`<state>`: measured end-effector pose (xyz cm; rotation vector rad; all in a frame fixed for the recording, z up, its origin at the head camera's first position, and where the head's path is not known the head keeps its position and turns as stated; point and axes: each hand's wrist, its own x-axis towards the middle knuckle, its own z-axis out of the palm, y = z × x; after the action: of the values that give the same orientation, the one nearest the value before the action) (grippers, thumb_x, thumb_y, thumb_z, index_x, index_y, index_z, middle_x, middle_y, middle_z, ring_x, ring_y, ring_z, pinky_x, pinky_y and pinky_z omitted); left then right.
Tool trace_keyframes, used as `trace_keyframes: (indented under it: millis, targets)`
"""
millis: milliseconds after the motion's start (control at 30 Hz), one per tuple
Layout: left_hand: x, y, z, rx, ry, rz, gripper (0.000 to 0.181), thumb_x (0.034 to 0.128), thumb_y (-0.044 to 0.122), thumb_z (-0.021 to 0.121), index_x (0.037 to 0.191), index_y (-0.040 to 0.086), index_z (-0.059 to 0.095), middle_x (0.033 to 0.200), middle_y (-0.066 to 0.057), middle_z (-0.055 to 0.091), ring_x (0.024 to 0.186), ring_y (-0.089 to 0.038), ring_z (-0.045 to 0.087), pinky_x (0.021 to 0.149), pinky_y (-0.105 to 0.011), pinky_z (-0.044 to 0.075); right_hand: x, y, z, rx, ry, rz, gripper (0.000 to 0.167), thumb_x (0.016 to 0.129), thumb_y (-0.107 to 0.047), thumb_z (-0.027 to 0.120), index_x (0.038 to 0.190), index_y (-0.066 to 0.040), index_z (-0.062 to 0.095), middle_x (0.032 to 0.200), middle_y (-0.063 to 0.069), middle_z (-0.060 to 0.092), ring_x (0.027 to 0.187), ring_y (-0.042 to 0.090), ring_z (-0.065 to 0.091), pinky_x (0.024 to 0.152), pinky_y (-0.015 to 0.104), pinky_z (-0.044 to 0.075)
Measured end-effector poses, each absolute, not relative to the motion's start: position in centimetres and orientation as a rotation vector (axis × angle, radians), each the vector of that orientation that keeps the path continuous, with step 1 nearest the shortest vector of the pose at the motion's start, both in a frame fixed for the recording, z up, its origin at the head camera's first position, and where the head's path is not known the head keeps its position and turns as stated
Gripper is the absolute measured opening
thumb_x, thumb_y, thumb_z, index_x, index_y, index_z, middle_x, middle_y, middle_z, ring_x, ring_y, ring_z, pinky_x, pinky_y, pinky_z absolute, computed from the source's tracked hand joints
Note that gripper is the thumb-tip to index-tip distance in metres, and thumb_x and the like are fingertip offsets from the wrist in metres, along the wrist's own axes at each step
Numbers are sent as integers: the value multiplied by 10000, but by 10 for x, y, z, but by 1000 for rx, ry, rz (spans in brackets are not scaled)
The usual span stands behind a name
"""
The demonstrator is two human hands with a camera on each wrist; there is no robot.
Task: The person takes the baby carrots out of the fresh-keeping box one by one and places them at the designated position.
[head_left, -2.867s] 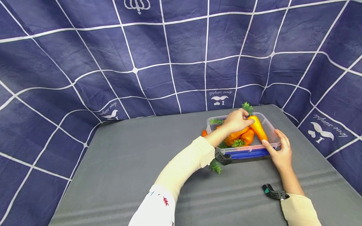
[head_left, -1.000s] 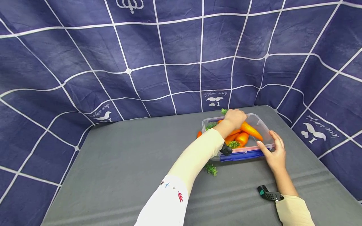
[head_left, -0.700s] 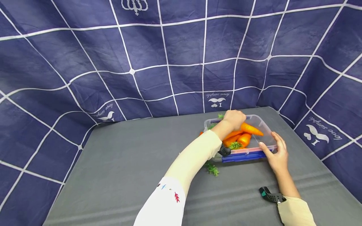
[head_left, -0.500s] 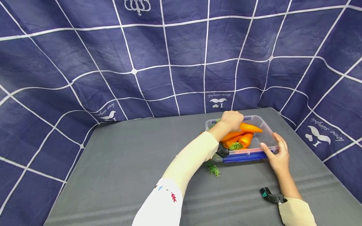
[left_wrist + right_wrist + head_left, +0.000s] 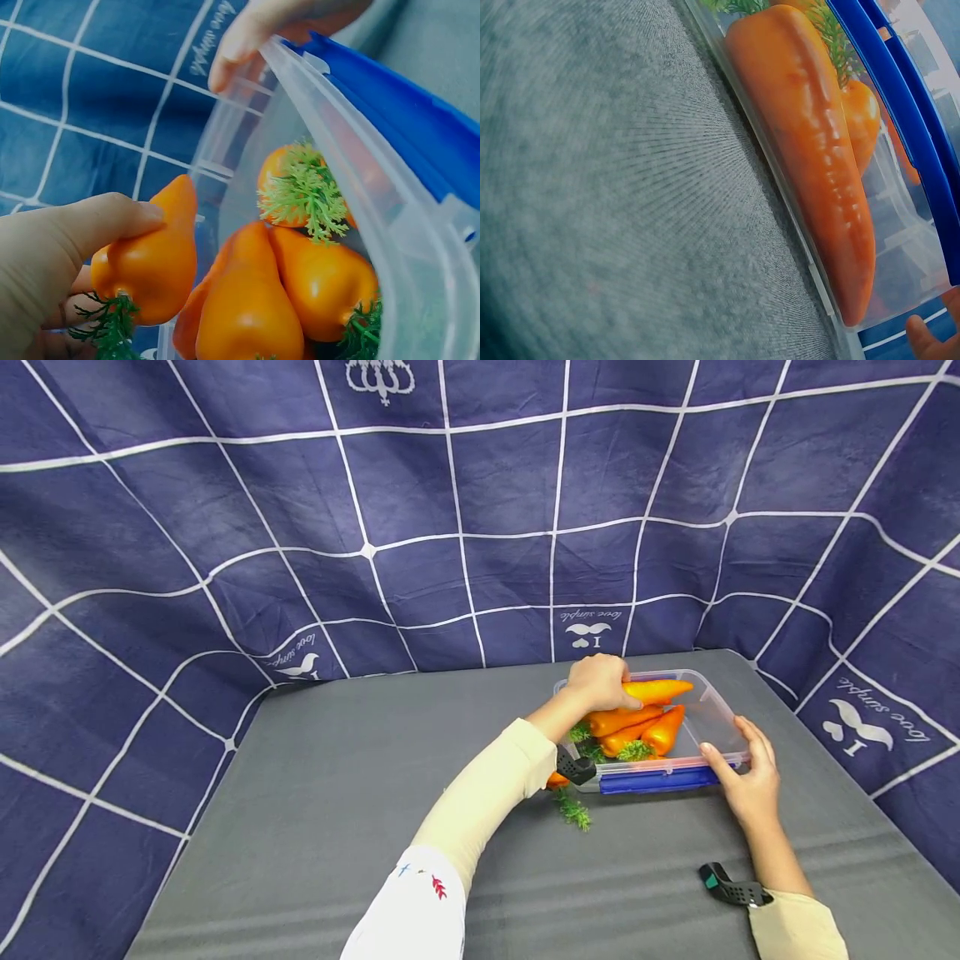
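Near the back of the clear plastic container (image 5: 720, 710), my left hand (image 5: 596, 683) pinches an orange carrot (image 5: 660, 692) with green leaves. The left wrist view shows the thumb lying along this carrot (image 5: 161, 262), its leaves hanging down and its tip up. Several more carrots (image 5: 663, 731) lie below inside the container. My right hand (image 5: 750, 785) grips the container's front right corner, thumb at the front rim and fingers along the right end. Through the clear wall, the right wrist view shows a long carrot (image 5: 802, 150) lying at the bottom.
Outside the container's left end lies another carrot (image 5: 557, 781), partly hidden by the left wrist strap (image 5: 576, 767), its leaves on the grey table (image 5: 337, 793). Blue clip flaps (image 5: 660, 779) hang at the container's front. A blue gridded cloth (image 5: 495, 568) rises behind the table.
My left hand has shifted leftward and turned the carrot from a diagonal lean to lying crosswise, tip to the right. My right hand keeps its hold on the container's corner.
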<state>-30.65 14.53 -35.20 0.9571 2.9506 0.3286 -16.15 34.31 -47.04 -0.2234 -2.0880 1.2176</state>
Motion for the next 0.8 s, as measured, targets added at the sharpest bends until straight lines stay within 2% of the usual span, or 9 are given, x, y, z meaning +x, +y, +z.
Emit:
trace_keyframes:
  millis: [133,367,567,800]
  targets:
    - [-302,136,-351,804,2963,533,342,725,573,785,889,284,703,801,148,607,720,-71,560,564,-233,435,-161,344,-469,-214,-2081,1209,623,806,-72,743,1388,-31,524,1427,176,460,1244,-34,385,938,135,287]
    - [-295,124,-351,588,2966,760,335,695,577,806,752,273,679,705,153,593,656,-51,544,538,-222,412,-161,346,-469,-219,-2073,1217,616,811,-77,741,1388,-41,528,1432,140,467,1241,-30,390,941,131,286]
    - [-290,109,-355,586,2843,1074,317,703,499,835,792,219,716,712,157,614,649,-48,558,559,-186,425,-159,345,-469,-239,-2094,1221,624,823,-89,737,1404,-45,512,1445,141,450,1265,-15,382,969,128,271]
    - [-282,90,-362,500,2687,1460,307,707,429,857,757,151,736,670,120,628,625,-83,564,558,-205,447,-160,343,-469,-233,-2092,1218,626,819,-86,743,1401,-43,515,1441,149,456,1268,-7,389,972,129,271]
